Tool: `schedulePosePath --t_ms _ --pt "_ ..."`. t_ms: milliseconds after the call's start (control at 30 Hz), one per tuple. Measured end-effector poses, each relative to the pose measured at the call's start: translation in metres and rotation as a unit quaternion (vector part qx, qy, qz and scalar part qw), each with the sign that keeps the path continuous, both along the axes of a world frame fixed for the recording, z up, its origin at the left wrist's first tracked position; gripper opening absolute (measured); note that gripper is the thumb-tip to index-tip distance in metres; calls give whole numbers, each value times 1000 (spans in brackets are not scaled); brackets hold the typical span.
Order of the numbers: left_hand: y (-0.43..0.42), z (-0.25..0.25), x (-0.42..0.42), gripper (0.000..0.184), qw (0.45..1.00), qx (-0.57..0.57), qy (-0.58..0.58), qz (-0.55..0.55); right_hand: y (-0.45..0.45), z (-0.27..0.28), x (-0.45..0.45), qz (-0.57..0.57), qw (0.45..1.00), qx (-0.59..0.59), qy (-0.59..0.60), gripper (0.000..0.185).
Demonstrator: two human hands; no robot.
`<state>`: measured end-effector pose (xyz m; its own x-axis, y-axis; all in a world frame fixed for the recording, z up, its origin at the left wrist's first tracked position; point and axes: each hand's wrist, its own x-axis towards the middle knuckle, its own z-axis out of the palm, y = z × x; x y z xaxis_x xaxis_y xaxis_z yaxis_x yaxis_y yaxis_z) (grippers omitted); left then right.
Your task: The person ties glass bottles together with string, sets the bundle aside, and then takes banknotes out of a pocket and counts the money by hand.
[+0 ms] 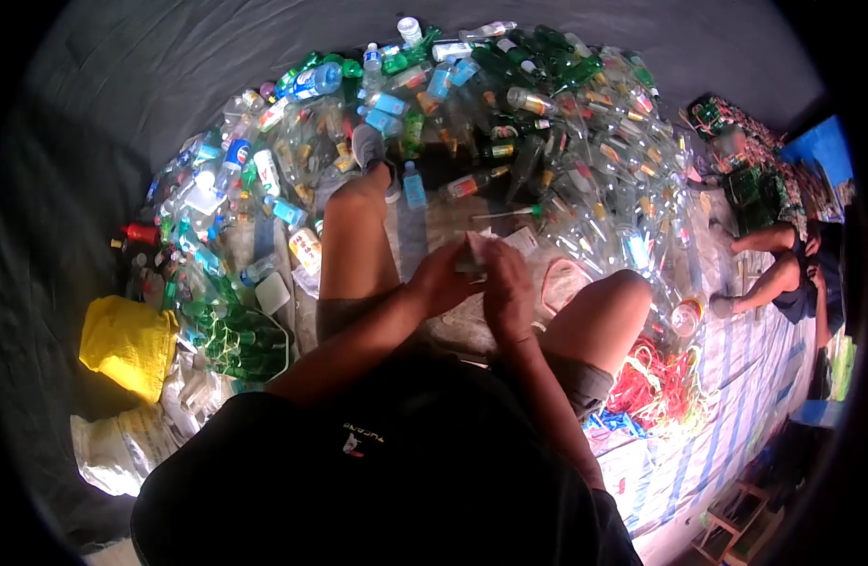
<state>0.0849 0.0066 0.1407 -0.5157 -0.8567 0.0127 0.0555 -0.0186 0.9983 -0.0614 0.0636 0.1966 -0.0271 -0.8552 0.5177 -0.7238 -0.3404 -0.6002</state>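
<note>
Between my raised knees, my left hand [441, 281] and my right hand [507, 288] are close together in front of me. Both are closed around a small pale piece [475, 249] that looks like folded paper or a label; the fingers hide much of it. Just beyond them, a flat whitish sheet [521, 241] lies on the ground. A clear bottle with a blue tint [414, 187] lies by my shoe [368, 148]. Past my hands is a broad heap of plastic bottles [585, 189], mostly clear and green.
At left sit a yellow sack [127, 347], a net of green bottles [240, 344] and a white sack [123, 448]. Red and pale strapping [653, 387] lies beside my right knee on a striped sheet [726, 396]. Another person [801, 274] sits at far right, near a wooden stool [731, 524].
</note>
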Motion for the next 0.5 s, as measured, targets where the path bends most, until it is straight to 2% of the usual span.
schedulePosePath --t_ms 33,67,100,167,233,300,333,367,400,433,467,500 --pt "3 34 -2 50 939 260 221 -45 3 -7 5 22 1000 -4 21 32" --pt "3 54 -3 55 763 490 414 -84 6 -9 10 45 998 -9 42 31" --pt "3 48 -3 55 778 478 399 -87 7 -8 13 43 998 -11 43 31" --pt "3 29 1 53 788 470 385 -95 8 -3 19 48 998 12 37 18" --pt "-1 12 5 51 799 464 370 -101 10 12 22 57 998 16 35 20" --pt "-5 9 7 48 850 417 294 -133 14 14 19 66 997 21 33 21" --pt "-3 13 9 48 850 415 295 -133 18 10 12 68 996 40 -41 24" --pt "2 16 11 46 910 329 225 -117 18 7 5 71 989 58 -115 28" --pt "5 26 11 44 954 240 151 -98 17 14 1 72 989 57 -115 28" --pt "2 34 9 44 884 374 260 -99 18 27 -3 -15 990 41 -134 28" --pt "2 39 9 44 884 375 259 -101 20 36 -8 -105 982 24 -152 28" --pt "2 41 8 43 890 383 227 -100 20 39 -14 -109 982 25 -152 28"
